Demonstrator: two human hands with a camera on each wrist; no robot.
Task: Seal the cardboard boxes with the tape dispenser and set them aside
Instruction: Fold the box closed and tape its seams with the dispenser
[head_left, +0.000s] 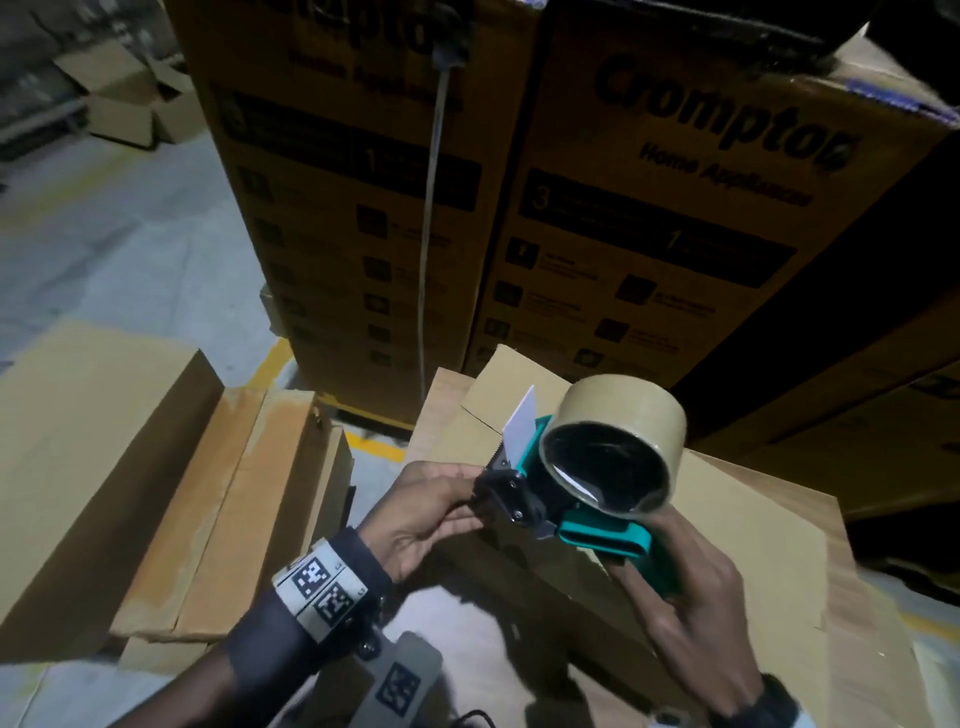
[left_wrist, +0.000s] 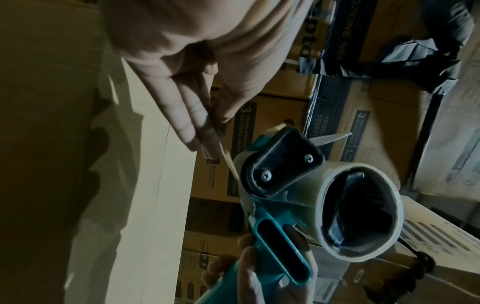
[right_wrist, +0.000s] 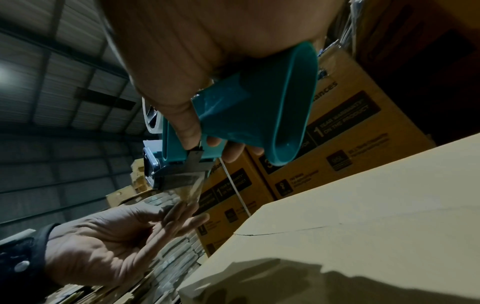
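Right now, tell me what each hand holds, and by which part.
The right hand grips the tape dispenser by its teal handle. The left hand pinches the free tape end at the dispenser's front.

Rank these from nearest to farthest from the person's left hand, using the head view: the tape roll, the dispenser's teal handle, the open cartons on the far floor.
1. Teal handle, just right of the left hand.
2. Tape roll, up and right.
3. Open cartons, far upper left.

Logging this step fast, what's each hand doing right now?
Left hand: pinches the tape end at the dispenser's mouth.
Right hand: grips the teal tape dispenser by its handle.
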